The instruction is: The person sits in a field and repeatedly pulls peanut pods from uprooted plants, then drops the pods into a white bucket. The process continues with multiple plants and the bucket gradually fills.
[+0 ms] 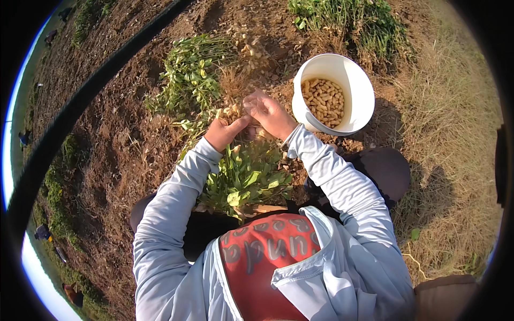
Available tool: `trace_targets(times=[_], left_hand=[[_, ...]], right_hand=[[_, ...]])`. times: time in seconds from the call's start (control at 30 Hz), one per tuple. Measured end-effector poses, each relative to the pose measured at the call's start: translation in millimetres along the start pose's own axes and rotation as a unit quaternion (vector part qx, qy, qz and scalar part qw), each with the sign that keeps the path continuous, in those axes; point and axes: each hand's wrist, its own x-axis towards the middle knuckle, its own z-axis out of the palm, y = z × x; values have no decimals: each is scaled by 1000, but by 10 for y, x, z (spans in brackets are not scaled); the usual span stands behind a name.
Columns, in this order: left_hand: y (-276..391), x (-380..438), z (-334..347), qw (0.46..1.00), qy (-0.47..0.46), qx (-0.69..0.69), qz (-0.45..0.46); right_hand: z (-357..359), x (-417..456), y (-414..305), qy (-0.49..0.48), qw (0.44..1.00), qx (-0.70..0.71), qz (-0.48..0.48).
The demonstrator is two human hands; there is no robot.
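Pulled peanut plants lie before me, their leaves towards my lap and their roots and pods up at my hands. My left hand grips the root end of the plants, with pale peanut pods showing at its fingers. Beside it, my right hand is blurred, its fingers bent at the roots; whether it holds a pod cannot be told. Just right of that hand stands a white plastic bucket, partly filled with unshelled peanuts.
Another heap of pulled peanut plants lies beyond my left hand, with roots and pods towards the bucket. More green plants stand behind the bucket. Dry grass covers the right side. Several people are far off at the left edge.
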Motion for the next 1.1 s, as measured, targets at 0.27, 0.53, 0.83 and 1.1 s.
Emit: trace_targets(times=[0.27,0.53,0.83,1.1], left_hand=[[45,-60,123,996,-49,50,-47],[-37,-12,266,984,31,144,98],[-117,119,240,956,139,210,152],[-102,177,193,945,177,215,169]], right_hand=[[-47,20,293,29,996,43,77],[71,46,380,53,989,137,24],[94,392,317,117,972,152,132],[46,725,636,208,969,-118,-66]])
